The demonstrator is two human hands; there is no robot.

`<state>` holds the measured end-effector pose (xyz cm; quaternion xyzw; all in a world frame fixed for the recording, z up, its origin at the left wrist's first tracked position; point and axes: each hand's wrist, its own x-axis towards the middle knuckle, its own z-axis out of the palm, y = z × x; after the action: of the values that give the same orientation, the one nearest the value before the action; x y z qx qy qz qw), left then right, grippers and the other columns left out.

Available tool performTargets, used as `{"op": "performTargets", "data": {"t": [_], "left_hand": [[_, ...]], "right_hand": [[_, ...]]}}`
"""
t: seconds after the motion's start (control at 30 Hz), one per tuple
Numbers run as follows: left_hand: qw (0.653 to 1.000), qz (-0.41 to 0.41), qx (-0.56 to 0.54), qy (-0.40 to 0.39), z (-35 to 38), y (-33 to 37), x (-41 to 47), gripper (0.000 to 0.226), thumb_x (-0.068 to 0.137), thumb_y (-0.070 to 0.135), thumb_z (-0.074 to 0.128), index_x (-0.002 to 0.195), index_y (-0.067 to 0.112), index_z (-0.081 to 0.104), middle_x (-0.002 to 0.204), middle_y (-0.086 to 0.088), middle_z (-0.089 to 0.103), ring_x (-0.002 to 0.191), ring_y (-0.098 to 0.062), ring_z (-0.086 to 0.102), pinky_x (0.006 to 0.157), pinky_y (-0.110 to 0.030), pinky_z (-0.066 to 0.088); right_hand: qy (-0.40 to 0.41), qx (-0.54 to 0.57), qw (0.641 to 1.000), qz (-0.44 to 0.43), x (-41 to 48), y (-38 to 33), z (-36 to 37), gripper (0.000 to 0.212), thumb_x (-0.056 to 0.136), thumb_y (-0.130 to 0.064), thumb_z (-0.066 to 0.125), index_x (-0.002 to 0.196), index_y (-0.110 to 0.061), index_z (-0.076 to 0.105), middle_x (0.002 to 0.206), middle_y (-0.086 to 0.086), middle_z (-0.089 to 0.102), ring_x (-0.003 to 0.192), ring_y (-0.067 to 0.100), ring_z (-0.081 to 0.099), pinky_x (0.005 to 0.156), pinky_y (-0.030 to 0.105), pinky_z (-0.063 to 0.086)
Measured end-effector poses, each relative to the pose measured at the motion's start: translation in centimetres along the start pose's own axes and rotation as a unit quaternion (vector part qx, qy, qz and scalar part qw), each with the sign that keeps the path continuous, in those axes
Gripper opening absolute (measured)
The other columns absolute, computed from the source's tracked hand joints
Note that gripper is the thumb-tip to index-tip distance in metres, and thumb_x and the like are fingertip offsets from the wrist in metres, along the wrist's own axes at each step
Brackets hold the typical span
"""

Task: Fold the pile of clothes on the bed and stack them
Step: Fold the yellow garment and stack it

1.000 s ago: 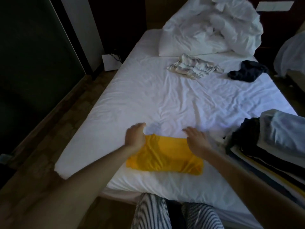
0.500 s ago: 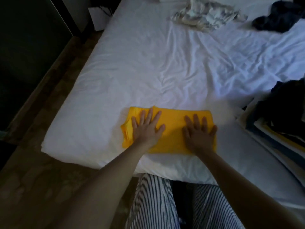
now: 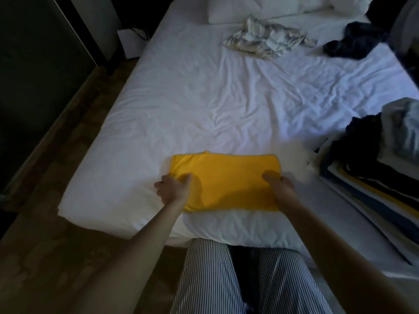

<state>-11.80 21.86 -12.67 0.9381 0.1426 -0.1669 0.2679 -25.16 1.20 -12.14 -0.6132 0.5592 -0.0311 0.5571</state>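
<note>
Nearest, striped trousers (image 3: 204, 279): the person's legs stand against the foot end of the bed (image 3: 181, 98); the feet are cut off by the lower edge.
Left hand (image 3: 173, 189): it grips the near left corner of the yellow garment (image 3: 226, 177), thumb on top, the other fingers curled at the edge.
Right hand (image 3: 281, 186): it holds the near right side of the same garment, thumb on top; the other fingers are hidden under the cloth.
Yellow garment: folded into a flat rectangle, it lies on the white sheet near the foot end, its long axis running left to right, along the bed's near edge.
Stack of folded clothes (image 3: 362, 182): to the right, partly cut off and dark.
Pale crumpled garment (image 3: 267, 39): far up the bed, unfolded.
Dark garment (image 3: 353, 41): beside it to the right, its shape hard to make out.
Pillow (image 3: 249, 5): at the head end, cut off at the top.
</note>
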Motion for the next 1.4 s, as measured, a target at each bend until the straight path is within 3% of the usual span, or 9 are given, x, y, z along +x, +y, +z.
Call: {"op": "performTargets", "data": {"t": [0.17,0.3,0.47,0.67,0.77,0.9,1.17,1.23,1.4], "left_hand": [[0.989,0.055,-0.086,-0.106,-0.6,-0.2,-1.1,0.06,0.083,0.037,0.068,0.129,0.002,0.049,0.13,-0.021,0.053,0.117,-0.037,0.053,0.093,-0.041,0.046],[0.943,0.009,-0.25,-0.221,-2.4,0.8,-1.9,0.046,0.085,0.014,0.068,0.127,0.003,0.054,0.126,-0.021,0.058,0.107,-0.034,0.06,0.092,-0.046,0.05],[0.893,0.067,-0.339,-0.289,-5.6,4.8,-4.0,0.036,0.09,0.007,0.06,0.125,0.002,0.054,0.101,-0.017,0.065,0.079,-0.025,0.062,0.071,-0.033,0.052],[0.842,0.163,-0.396,-0.329,-7.6,12.0,-8.9,0.027,0.092,0.01,0.057,0.119,0.008,0.056,0.097,-0.013,0.067,0.066,-0.018,0.071,0.054,-0.03,0.058],[0.815,0.211,-0.404,-0.356,-7.9,16.2,-11.5,0.024,0.093,0.012,0.054,0.117,0.012,0.056,0.098,-0.011,0.067,0.071,-0.018,0.071,0.06,-0.035,0.059],[0.785,0.273,-0.386,-0.401,-6.9,22.0,-15.7,0.04,0.095,0.02,0.053,0.134,0.015,0.047,0.118,-0.012,0.063,0.097,-0.025,0.066,0.069,-0.037,0.058],[0.718,0.314,-0.352,-0.512,0.2,31.8,-25.8,0.039,0.096,0.02,0.051,0.135,0.013,0.045,0.119,-0.013,0.06,0.101,-0.028,0.063,0.08,-0.042,0.054],[0.728,0.291,-0.321,-0.531,3.1,32.9,-27.2,0.042,0.095,0.021,0.054,0.135,0.012,0.046,0.125,-0.016,0.059,0.103,-0.032,0.062,0.082,-0.045,0.053],[0.853,0.22,-0.139,-0.453,9.5,31.7,-26.9,0.054,0.084,0.023,0.071,0.13,0.004,0.052,0.129,-0.02,0.057,0.109,-0.034,0.06,0.091,-0.044,0.051]], "right_hand": [[-0.081,0.098,0.991,0.028,-1.3,0.4,0.0,0.061,0.084,-0.026,0.068,0.135,0.0,0.045,0.135,0.022,0.05,0.119,0.04,0.05,0.098,0.051,0.042],[-0.098,0.1,0.989,0.038,-1.7,-0.5,-1.6,0.057,0.088,-0.023,0.064,0.136,0.0,0.044,0.139,0.022,0.045,0.123,0.04,0.045,0.098,0.047,0.039],[-0.114,0.167,0.979,0.007,-2.1,-3.1,-5.9,0.053,0.086,-0.025,0.065,0.132,-0.005,0.05,0.132,0.019,0.052,0.117,0.039,0.053,0.096,0.051,0.044],[-0.096,0.241,0.963,-0.077,-6.0,-8.0,-13.6,0.041,0.089,-0.019,0.062,0.122,0.002,0.054,0.114,0.021,0.06,0.096,0.034,0.061,0.078,0.045,0.051],[-0.078,0.256,0.956,-0.118,-8.2,-10.1,-18.5,0.038,0.089,-0.02,0.061,0.122,-0.002,0.054,0.111,0.016,0.061,0.096,0.031,0.061,0.081,0.045,0.051],[-0.044,0.277,0.944,-0.176,-9.5,-11.4,-25.9,0.016,0.091,-0.019,0.058,0.105,-0.011,0.056,0.095,0.01,0.061,0.077,0.019,0.06,0.064,0.036,0.05],[0.037,0.284,0.943,-0.17,-8.0,-9.8,-40.4,0.051,0.088,-0.028,0.059,0.132,-0.006,0.047,0.122,0.018,0.057,0.098,0.032,0.059,0.079,0.048,0.05],[0.072,0.272,0.952,-0.122,-7.1,-8.1,-42.3,0.055,0.088,-0.028,0.061,0.134,-0.004,0.043,0.125,0.02,0.054,0.105,0.035,0.056,0.091,0.054,0.045],[0.108,0.184,0.977,0.015,-5.2,-3.9,-42.8,0.062,0.091,-0.02,0.059,0.141,0.0,0.03,0.143,0.021,0.036,0.129,0.039,0.039,0.103,0.048,0.034]]}}
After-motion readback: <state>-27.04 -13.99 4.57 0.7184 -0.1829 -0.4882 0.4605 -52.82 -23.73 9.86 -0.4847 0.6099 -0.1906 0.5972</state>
